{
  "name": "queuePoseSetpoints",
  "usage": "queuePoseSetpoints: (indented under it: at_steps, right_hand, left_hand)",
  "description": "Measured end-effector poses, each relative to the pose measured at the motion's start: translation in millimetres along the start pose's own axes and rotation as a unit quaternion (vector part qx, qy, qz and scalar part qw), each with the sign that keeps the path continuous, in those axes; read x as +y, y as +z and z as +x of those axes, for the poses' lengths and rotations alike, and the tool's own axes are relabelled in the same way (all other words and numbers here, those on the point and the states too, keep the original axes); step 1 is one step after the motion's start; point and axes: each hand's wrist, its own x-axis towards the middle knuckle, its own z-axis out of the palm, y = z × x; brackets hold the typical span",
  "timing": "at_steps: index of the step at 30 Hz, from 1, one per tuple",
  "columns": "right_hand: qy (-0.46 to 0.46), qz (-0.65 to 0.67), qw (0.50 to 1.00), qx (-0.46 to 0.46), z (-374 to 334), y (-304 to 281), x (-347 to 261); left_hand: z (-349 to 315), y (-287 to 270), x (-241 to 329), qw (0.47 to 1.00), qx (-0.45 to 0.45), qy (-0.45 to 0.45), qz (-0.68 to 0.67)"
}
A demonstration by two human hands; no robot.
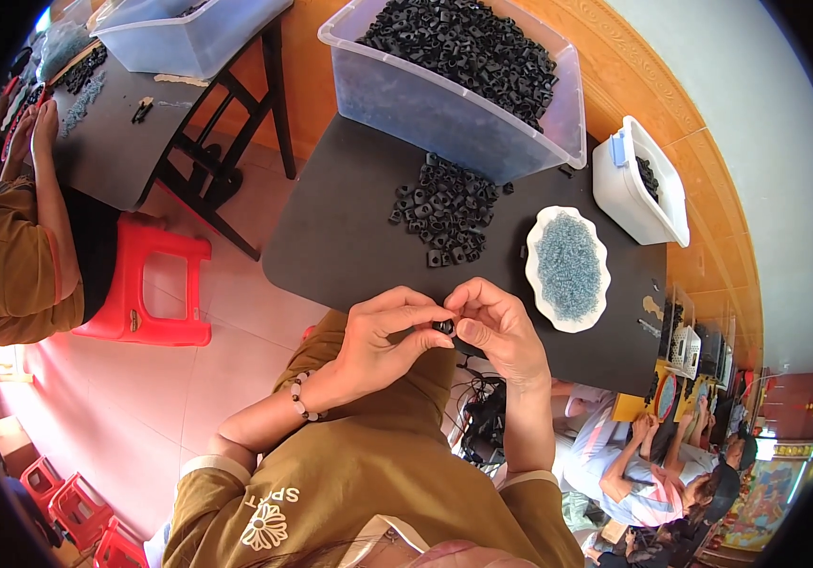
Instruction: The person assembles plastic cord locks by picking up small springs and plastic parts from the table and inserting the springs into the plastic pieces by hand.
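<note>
Black plastic part (443, 327), half hidden by fingers, pinched in our left hand (378, 339); right hand (504, 339) narrowed at its three o'clock, grip unreadable. Translucent tub (416, 115), twelve o'clock, cropped above.

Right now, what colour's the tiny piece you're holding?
The tiny piece is black, best seen in head view.

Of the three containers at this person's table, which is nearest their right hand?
The scalloped white dish heaped with blue-grey pieces, just beyond the right hand; the big translucent tub and white bin stand farther off, both holding black parts.
</note>
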Motion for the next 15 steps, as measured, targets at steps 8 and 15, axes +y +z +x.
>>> queuePoseSetpoints:
  at_steps: [8,15]
  right_hand:
    - [-0.008,-0.015,1.000,0.007,0,2,5]
    - [-0.012,-0.056,0.997,0.059,-4,14,2]
  left_hand:
    - [2,-1,6,0.997,0.001,0.024,0.069]
    - [1,-2,5,0.999,0.012,-0.018,0.035]
